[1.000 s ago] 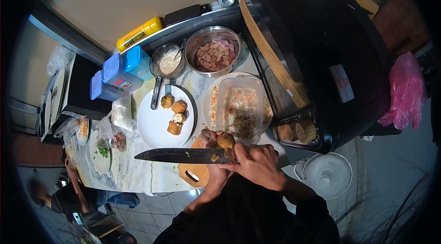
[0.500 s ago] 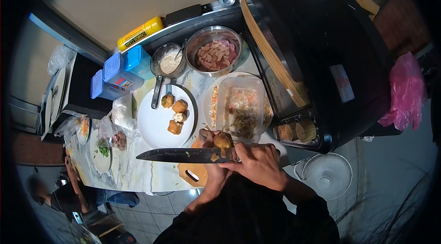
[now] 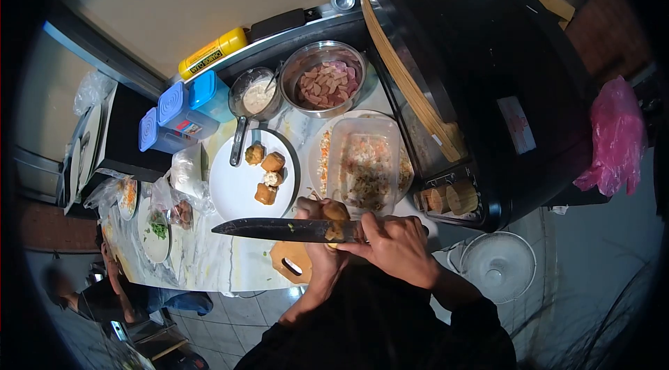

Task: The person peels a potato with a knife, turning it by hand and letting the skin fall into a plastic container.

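Note:
My left hand (image 3: 323, 258) is wrapped round a brown food piece (image 3: 335, 210) at the table's front edge. In my right hand (image 3: 398, 248) is the handle end of a large dark knife (image 3: 279, 229), whose blade lies across the food and points left. A bit of brown food sticks to the blade. Under and left of my hands is a wooden board (image 3: 289, 258) with a slot. A clear plastic tub (image 3: 366, 161) with chopped filling stands just beyond. On a white plate (image 3: 230, 192) rest several brown stuffed pieces (image 3: 273, 161).
Behind stand a steel bowl (image 3: 323, 106) of sliced meat, a glass pan (image 3: 259, 98) of white batter and blue-lidded containers (image 3: 172, 103). A black oven (image 3: 488, 77) fills the right. A strainer (image 3: 496, 267) is lower right. Another person (image 3: 111, 300) is at far left.
The knife and the food piece have shifted slightly, the blade a little up and right. My left hand has turned and now covers more of the food.

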The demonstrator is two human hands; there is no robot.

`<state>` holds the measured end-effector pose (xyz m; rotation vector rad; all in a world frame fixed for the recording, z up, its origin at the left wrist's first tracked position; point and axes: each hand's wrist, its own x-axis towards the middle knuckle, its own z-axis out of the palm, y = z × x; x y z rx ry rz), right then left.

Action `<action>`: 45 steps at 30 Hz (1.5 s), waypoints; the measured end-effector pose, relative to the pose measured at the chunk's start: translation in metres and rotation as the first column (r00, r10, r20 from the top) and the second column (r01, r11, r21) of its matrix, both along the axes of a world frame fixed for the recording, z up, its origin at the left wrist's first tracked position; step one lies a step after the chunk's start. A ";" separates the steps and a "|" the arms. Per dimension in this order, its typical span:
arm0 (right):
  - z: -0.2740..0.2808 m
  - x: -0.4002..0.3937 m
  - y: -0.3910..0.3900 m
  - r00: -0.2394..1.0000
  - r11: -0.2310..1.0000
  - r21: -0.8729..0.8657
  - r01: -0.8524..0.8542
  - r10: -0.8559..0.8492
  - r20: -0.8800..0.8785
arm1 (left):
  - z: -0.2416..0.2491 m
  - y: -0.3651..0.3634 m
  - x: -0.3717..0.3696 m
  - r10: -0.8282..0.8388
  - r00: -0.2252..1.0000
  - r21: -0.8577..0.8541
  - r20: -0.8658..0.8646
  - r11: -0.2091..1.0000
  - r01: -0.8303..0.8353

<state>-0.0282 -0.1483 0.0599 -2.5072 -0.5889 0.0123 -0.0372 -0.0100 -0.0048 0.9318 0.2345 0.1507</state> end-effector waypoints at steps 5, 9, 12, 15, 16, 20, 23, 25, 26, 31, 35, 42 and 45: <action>0.004 0.002 -0.004 1.000 0.999 -0.033 0.008 -0.008 0.017 | -0.011 0.001 -0.001 -0.068 0.997 0.243 -0.022 0.968 0.071; -0.007 0.002 -0.010 0.997 0.997 0.070 -0.011 0.016 -0.075 | 0.008 -0.003 0.008 -0.051 0.999 0.000 0.006 0.999 0.051; -0.005 0.002 -0.009 0.997 0.998 0.048 0.041 -0.038 -0.060 | -0.004 -0.001 0.009 -0.046 0.999 0.187 0.020 0.982 0.042; -0.006 0.000 -0.007 0.999 0.990 0.143 0.005 0.001 -0.042 | 0.006 -0.002 0.010 -0.122 0.992 -0.073 0.023 0.990 0.124; -0.008 -0.001 -0.007 0.999 0.990 0.143 0.004 0.003 -0.043 | 0.010 -0.004 0.010 -0.115 0.993 -0.074 -0.019 0.991 0.113; -0.016 -0.002 -0.007 0.995 0.988 0.131 -0.087 0.080 0.055 | 0.004 -0.008 0.012 -0.027 0.993 -0.090 -0.115 0.996 0.017; -0.011 -0.003 -0.007 0.995 0.993 0.091 -0.078 0.072 0.075 | -0.002 -0.004 0.011 -0.064 0.994 -0.083 -0.092 0.995 0.057; -0.011 -0.003 -0.007 0.994 0.995 0.079 -0.061 0.053 0.100 | 0.001 -0.005 0.010 -0.076 0.993 -0.128 -0.087 0.990 0.064; -0.011 -0.003 -0.006 0.994 0.995 0.079 -0.062 0.054 0.100 | 0.004 -0.005 0.010 -0.087 0.993 -0.172 -0.082 0.982 0.072; -0.002 0.002 -0.005 0.997 0.998 0.021 0.061 -0.060 -0.050 | 0.015 -0.007 0.010 -0.132 0.984 -0.138 -0.119 0.984 0.116; -0.009 -0.001 -0.004 0.998 0.997 0.045 0.059 -0.058 -0.027 | 0.018 -0.006 0.010 -0.150 0.985 -0.173 -0.086 0.976 0.134; -0.012 -0.003 -0.001 0.998 0.991 0.134 -0.027 0.019 0.060 | 0.014 -0.003 0.010 -0.197 0.975 -0.185 -0.102 0.967 0.176; -0.013 -0.004 -0.001 1.000 0.994 0.112 0.000 0.003 -0.026 | 0.012 -0.007 0.009 -0.153 0.981 -0.209 -0.122 0.970 0.125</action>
